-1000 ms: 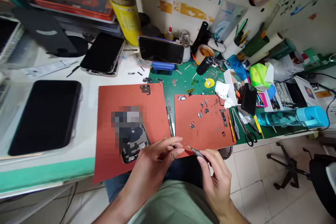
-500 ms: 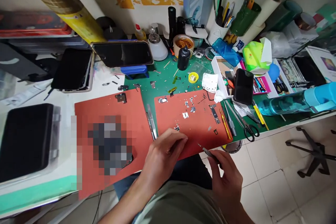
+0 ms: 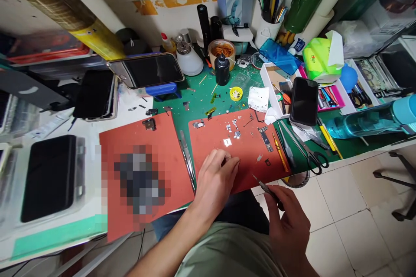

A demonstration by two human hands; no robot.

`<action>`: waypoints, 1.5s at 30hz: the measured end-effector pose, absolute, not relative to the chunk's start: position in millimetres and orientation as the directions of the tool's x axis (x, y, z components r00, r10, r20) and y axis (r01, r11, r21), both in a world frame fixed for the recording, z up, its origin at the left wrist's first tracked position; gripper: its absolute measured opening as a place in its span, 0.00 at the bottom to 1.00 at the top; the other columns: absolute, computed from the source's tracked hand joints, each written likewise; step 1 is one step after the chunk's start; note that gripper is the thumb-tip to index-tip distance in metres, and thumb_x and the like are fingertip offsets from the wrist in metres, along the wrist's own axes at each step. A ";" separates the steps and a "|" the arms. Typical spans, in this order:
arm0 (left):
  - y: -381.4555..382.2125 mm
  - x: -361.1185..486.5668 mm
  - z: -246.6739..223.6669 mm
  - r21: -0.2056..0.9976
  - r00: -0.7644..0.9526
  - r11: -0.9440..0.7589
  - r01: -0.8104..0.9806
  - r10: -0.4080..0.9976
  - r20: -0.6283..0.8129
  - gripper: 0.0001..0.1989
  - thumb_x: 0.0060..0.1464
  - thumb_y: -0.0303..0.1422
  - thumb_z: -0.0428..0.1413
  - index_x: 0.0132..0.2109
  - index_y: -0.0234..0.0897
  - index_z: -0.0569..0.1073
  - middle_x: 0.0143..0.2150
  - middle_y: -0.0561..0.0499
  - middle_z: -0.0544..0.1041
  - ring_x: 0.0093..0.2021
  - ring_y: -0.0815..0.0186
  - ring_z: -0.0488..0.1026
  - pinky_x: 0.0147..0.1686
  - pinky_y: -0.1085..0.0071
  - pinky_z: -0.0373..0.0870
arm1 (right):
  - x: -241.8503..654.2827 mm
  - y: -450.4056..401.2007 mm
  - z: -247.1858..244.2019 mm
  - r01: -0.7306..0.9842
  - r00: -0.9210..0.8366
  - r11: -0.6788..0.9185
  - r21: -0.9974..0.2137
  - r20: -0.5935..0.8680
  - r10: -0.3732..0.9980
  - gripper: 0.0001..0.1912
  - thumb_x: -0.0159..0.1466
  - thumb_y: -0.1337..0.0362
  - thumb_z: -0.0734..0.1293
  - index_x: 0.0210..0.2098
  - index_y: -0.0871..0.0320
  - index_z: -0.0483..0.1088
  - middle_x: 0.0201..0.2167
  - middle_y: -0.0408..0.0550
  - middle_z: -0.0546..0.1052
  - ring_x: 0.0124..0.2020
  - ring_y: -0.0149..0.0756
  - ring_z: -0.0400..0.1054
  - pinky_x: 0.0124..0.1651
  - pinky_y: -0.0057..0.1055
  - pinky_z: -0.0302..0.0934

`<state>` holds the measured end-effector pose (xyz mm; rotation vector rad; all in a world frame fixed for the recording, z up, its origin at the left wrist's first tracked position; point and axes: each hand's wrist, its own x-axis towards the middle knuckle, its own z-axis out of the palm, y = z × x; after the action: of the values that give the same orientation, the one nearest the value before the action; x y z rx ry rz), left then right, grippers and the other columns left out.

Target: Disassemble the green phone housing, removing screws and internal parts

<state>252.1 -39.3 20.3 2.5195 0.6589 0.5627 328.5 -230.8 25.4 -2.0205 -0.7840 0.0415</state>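
Observation:
My left hand is over the right red mat, its thumb and fingers pinched together; anything between the fingertips is hidden. In my right hand is a slim craft knife with a knurled metal handle, its pointed tip aimed at the left hand but apart from it. Beyond the left hand lie small metal phone parts. A narrow circuit board and a small dark tray-like frame rest farther right on the mat.
A second red mat at left bears a blurred-out object. Tweezers lie between the mats. Right of them are a gold screwdriver, scissors and a phone. A black bottle stands behind.
My left hand has shifted slightly right and its fingers have curled in more. The right hand still holds the knife. The whole view has turned a little.

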 end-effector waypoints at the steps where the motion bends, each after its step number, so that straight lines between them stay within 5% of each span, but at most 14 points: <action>1: -39.5 252.4 20.3 0.523 0.802 -0.779 0.345 0.535 0.268 0.11 0.74 0.27 0.53 0.44 0.40 0.79 0.38 0.51 0.73 0.38 0.65 0.67 0.36 0.66 0.63 | 328.7 -231.3 25.8 0.505 0.799 -0.362 -0.784 0.266 0.540 0.09 0.73 0.70 0.70 0.51 0.55 0.80 0.42 0.50 0.83 0.42 0.37 0.81 0.38 0.30 0.79; 17: -37.0 237.1 25.0 0.543 0.784 -0.770 0.333 0.546 0.294 0.09 0.74 0.28 0.55 0.49 0.40 0.80 0.37 0.51 0.74 0.37 0.65 0.68 0.36 0.68 0.67 | 329.8 -237.1 35.1 0.502 0.818 -0.384 -0.775 0.281 0.502 0.10 0.73 0.69 0.70 0.53 0.55 0.79 0.44 0.50 0.83 0.41 0.36 0.80 0.36 0.26 0.77; 21: -29.3 210.2 44.9 0.558 0.718 -0.748 0.360 0.604 0.346 0.08 0.73 0.27 0.57 0.53 0.40 0.79 0.42 0.50 0.78 0.41 0.66 0.73 0.41 0.68 0.72 | 319.4 -224.9 40.3 0.538 0.778 -0.374 -0.755 0.274 0.566 0.09 0.74 0.67 0.69 0.52 0.56 0.79 0.44 0.50 0.82 0.43 0.35 0.81 0.36 0.24 0.77; 24: -23.7 173.1 60.0 0.531 0.625 -0.738 0.416 0.656 0.423 0.04 0.70 0.25 0.61 0.48 0.38 0.79 0.42 0.50 0.79 0.41 0.67 0.76 0.44 0.69 0.73 | 304.3 -204.5 42.3 0.581 0.712 -0.303 -0.755 0.292 0.639 0.09 0.75 0.69 0.67 0.52 0.56 0.78 0.43 0.50 0.81 0.40 0.35 0.80 0.36 0.25 0.76; 30: -24.3 90.2 66.0 0.433 0.537 -0.731 0.528 0.682 0.496 0.08 0.67 0.19 0.61 0.47 0.35 0.78 0.42 0.50 0.83 0.43 0.67 0.82 0.52 0.71 0.75 | 274.0 -145.4 42.7 0.717 0.507 -0.117 -0.687 0.398 0.765 0.21 0.76 0.76 0.61 0.65 0.56 0.70 0.47 0.53 0.78 0.47 0.37 0.78 0.47 0.31 0.76; 38: -25.3 39.3 44.2 0.416 0.538 -0.748 0.517 0.662 0.523 0.12 0.64 0.16 0.63 0.50 0.33 0.78 0.44 0.47 0.84 0.43 0.66 0.81 0.50 0.67 0.76 | 264.8 -62.5 33.0 0.819 0.523 -0.359 -0.447 0.327 0.787 0.19 0.79 0.69 0.53 0.62 0.62 0.69 0.42 0.55 0.72 0.40 0.44 0.72 0.38 0.38 0.68; 45: -19.5 24.5 29.8 0.460 0.550 -0.773 0.438 0.635 0.543 0.13 0.64 0.16 0.61 0.52 0.33 0.79 0.46 0.45 0.85 0.46 0.62 0.82 0.49 0.63 0.76 | 268.5 -10.4 26.3 0.815 0.564 -0.490 -0.310 0.234 0.792 0.19 0.79 0.70 0.51 0.46 0.63 0.73 0.39 0.56 0.72 0.35 0.44 0.70 0.36 0.37 0.61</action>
<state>24.5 -19.5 29.8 2.5173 0.8924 1.0440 268.5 -10.4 26.3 -2.4164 -1.3048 -0.0845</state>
